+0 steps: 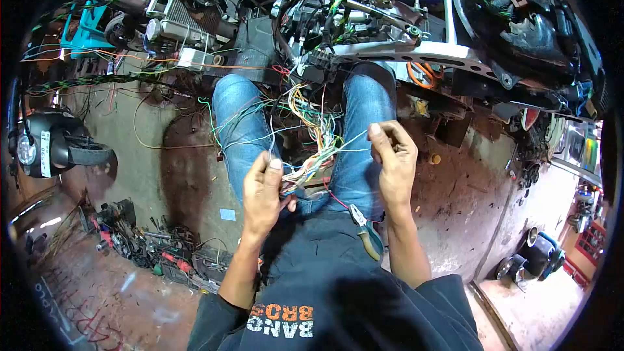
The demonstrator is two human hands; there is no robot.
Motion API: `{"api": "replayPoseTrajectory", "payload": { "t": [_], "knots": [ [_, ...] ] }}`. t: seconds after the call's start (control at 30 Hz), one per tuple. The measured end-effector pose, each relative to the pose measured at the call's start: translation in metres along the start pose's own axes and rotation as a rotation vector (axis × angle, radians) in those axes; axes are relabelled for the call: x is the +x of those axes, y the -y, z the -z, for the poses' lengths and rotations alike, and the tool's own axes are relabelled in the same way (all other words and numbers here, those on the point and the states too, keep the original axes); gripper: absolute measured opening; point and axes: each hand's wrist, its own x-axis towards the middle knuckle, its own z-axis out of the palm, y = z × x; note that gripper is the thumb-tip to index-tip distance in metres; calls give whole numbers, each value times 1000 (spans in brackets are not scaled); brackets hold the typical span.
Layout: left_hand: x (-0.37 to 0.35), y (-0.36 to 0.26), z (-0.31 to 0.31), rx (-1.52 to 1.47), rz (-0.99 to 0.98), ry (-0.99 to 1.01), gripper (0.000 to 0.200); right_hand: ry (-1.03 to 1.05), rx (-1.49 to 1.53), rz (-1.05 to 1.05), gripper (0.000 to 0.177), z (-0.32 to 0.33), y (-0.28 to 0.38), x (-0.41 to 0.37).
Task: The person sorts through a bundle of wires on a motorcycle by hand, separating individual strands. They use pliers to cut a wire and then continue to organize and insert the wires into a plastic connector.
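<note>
A loose bundle of many-coloured wires (320, 133) hangs from the machine frame and spreads over the lap between the knees. My left hand (265, 188) is closed on part of the bundle, thumb on top, at its lower left side. To the right, my right hand (394, 155) pinches a thin light-blue wire (354, 140) that stretches back to the bundle. Green-handled pliers (365, 233) lie on the lap below the bundle, jaws pointing up. A red wire (337, 199) runs beside their jaws.
A silver motorcycle frame (416, 49) with engine parts stands ahead, beside a radiator (192, 0) at upper left. Black cables and an orange wire (149, 60) cross the left side. Scrap parts (146, 240) lie on the stained floor, and a motorcycle (55, 143) is at far left.
</note>
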Motion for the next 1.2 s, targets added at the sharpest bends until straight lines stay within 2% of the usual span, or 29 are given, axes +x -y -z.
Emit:
{"api": "replayPoseTrajectory", "payload": {
  "t": [0.03,0.13,0.23,0.3,0.4,0.5,0.63,0.67,0.77,0.8,0.9,0.93,1.03,1.13,1.17,1.2],
  "knots": [
    [2,1,-3,-2,-3,3,29,-35,128,-108,20,1,-6,1],
    [1,3,-9,-35,-19,14,27,-105,318,-171,18,-8,-15,-6],
    [-1,8,0,-96,-44,-7,27,39,-145,-116,13,0,-5,-6],
    [-3,6,3,-64,-41,-6,28,170,-489,141,17,6,12,-9],
    [-5,9,4,-14,-57,8,28,226,-579,403,28,1,27,-13],
    [-6,6,0,56,-94,32,28,346,-734,561,35,-4,33,-9],
    [-9,3,-1,125,-146,57,27,454,-765,567,30,-6,36,-5],
    [-10,8,3,134,-158,75,27,489,-748,585,24,-6,29,-5],
    [-8,7,-1,349,-253,79,28,564,-698,573,17,-9,20,-7],
    [-8,10,0,271,-223,88,25,518,-645,599,12,-13,20,-6],
    [-8,8,-7,180,-184,71,22,345,-439,485,13,-16,-1,-10],
    [-5,9,-9,177,-228,98,19,248,-408,503,15,-21,1,-13],
    [0,0,-22,114,-96,103,14,6,-273,323,19,-37,-9,-22],
    [-4,-6,-22,17,-60,87,15,-336,-27,240,25,-35,-34,-5],
    [-9,-7,-16,-4,-44,77,15,-479,-142,126,30,-8,-31,15],
    [-12,-4,-4,33,-19,34,17,-573,-156,131,33,12,-19,27]
  ]
}}
